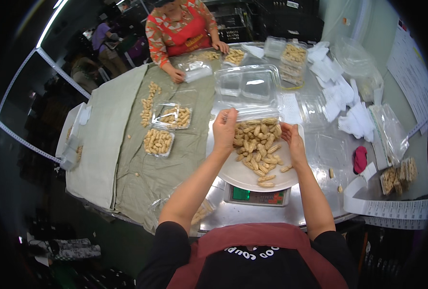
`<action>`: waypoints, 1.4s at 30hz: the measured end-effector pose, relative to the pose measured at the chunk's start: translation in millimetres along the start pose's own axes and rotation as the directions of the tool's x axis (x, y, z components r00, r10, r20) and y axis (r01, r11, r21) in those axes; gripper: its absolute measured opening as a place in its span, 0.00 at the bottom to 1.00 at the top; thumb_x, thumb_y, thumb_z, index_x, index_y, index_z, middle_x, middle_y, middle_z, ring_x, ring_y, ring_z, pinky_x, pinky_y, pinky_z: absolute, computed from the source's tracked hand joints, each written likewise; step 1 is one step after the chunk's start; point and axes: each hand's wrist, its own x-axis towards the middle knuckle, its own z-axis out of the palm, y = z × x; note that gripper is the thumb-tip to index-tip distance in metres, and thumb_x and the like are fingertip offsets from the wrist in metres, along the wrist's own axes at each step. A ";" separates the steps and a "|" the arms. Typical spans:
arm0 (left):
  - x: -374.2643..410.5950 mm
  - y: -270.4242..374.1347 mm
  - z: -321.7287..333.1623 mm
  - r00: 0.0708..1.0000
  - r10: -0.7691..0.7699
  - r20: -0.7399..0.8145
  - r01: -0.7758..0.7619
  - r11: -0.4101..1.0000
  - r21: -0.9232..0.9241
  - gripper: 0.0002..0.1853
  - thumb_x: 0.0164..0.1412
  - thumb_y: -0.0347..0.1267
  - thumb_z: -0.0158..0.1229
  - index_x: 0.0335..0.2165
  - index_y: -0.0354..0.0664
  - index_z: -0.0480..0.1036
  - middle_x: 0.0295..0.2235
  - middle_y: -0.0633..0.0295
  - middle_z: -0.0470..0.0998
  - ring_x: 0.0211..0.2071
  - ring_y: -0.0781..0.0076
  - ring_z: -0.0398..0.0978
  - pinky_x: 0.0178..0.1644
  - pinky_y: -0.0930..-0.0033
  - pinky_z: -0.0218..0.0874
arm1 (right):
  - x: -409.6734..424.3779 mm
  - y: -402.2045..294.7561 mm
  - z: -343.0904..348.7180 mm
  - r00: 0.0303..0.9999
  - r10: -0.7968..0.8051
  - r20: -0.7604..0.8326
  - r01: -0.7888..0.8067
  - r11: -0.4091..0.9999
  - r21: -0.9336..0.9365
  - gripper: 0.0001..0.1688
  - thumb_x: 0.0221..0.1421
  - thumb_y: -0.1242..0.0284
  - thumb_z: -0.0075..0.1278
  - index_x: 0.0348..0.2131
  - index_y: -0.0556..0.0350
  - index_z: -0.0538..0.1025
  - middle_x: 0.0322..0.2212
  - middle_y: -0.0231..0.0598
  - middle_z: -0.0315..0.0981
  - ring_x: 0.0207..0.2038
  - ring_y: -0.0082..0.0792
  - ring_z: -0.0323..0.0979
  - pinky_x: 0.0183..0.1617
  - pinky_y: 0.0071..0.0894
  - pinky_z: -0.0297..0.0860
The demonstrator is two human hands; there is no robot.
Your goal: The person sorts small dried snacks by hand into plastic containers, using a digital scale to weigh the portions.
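Both my hands are at a clear plastic clamshell container [248,85], its lid raised away from me and peanuts in its near part. My left hand [225,129] pinches its left edge near the hinge. My right hand [292,140] is at the right side of the container, the fingers curled against it. Unshelled peanuts [259,144] lie in it and spread toward me onto a pale oval pan [235,174]. Under the pan stands a digital scale [259,197] with a green-lit display. Whether the container touches the pan is hidden by the peanuts.
A co-worker in a red apron [185,39] handles plastic packs across the metal table. Peanut-filled boxes [158,141] stand on green cloth at left. Stacked packs [292,65], crumpled white papers [338,90], a pink cloth [360,159] and a label roll [390,209] lie at right.
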 end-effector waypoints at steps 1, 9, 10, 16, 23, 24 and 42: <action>-2.6 4.2 2.3 0.998 0.055 -0.003 -0.055 0.998 0.027 0.12 0.59 0.36 0.56 0.31 0.37 0.72 0.27 0.71 0.72 0.28 0.86 0.64 0.32 0.80 0.57 | -1.9 -0.2 -1.4 1.000 -0.007 0.007 0.007 1.000 0.001 0.40 0.64 0.49 0.21 0.51 0.68 0.64 0.48 0.46 0.66 0.52 0.34 0.63 0.59 0.32 0.56; -31.6 20.4 6.1 0.875 0.428 0.226 -0.474 0.852 0.223 0.06 0.58 0.29 0.53 0.32 0.36 0.71 0.31 0.63 0.72 0.34 0.76 0.69 0.41 0.75 0.60 | -9.8 -0.2 -7.2 0.999 0.031 -0.015 -0.030 0.997 0.074 0.39 0.65 0.50 0.23 0.51 0.70 0.64 0.48 0.49 0.66 0.53 0.37 0.63 0.60 0.34 0.55; -31.3 24.4 6.1 0.863 0.456 0.218 -0.497 0.842 0.208 0.06 0.58 0.29 0.53 0.32 0.36 0.71 0.32 0.63 0.73 0.35 0.75 0.69 0.42 0.74 0.60 | -10.6 -2.0 -6.2 1.000 0.016 -0.011 -0.015 0.996 0.083 0.38 0.65 0.51 0.24 0.51 0.70 0.64 0.48 0.49 0.66 0.53 0.38 0.63 0.60 0.34 0.56; -25.8 47.5 -0.1 0.841 0.533 0.091 -0.541 0.830 0.134 0.09 0.62 0.33 0.49 0.33 0.37 0.70 0.34 0.63 0.74 0.32 0.81 0.66 0.39 0.79 0.57 | -9.3 -8.4 -3.4 0.997 -0.045 0.056 0.044 0.999 0.033 0.38 0.65 0.52 0.22 0.53 0.70 0.62 0.49 0.50 0.65 0.54 0.37 0.62 0.61 0.33 0.54; -18.3 59.4 -25.8 0.969 0.164 -0.183 -0.148 0.984 0.095 0.14 0.63 0.40 0.48 0.32 0.39 0.71 0.32 0.64 0.74 0.33 0.81 0.67 0.37 0.78 0.58 | -5.4 -6.7 -5.3 0.996 -0.064 0.064 0.066 0.998 -0.016 0.33 0.66 0.55 0.24 0.53 0.67 0.63 0.49 0.48 0.66 0.54 0.35 0.62 0.60 0.33 0.55; -15.8 59.8 -31.5 0.975 0.085 -0.206 -0.091 0.996 -0.021 0.15 0.63 0.41 0.49 0.33 0.39 0.71 0.33 0.63 0.74 0.34 0.79 0.68 0.38 0.77 0.59 | -7.0 -7.9 -5.1 0.995 -0.076 0.061 0.079 0.996 -0.038 0.32 0.66 0.56 0.25 0.53 0.66 0.64 0.49 0.47 0.66 0.54 0.35 0.63 0.60 0.33 0.55; -3.8 7.0 -195.5 0.740 0.636 0.220 -0.440 0.210 0.873 0.10 0.59 0.33 0.53 0.31 0.35 0.69 0.33 0.56 0.71 0.35 0.59 0.69 0.41 0.63 0.60 | -27.4 -43.6 -10.8 0.916 -0.372 -0.149 0.298 0.881 -0.368 0.10 0.59 0.72 0.44 0.36 0.60 0.73 0.34 0.38 0.73 0.39 0.29 0.70 0.44 0.27 0.65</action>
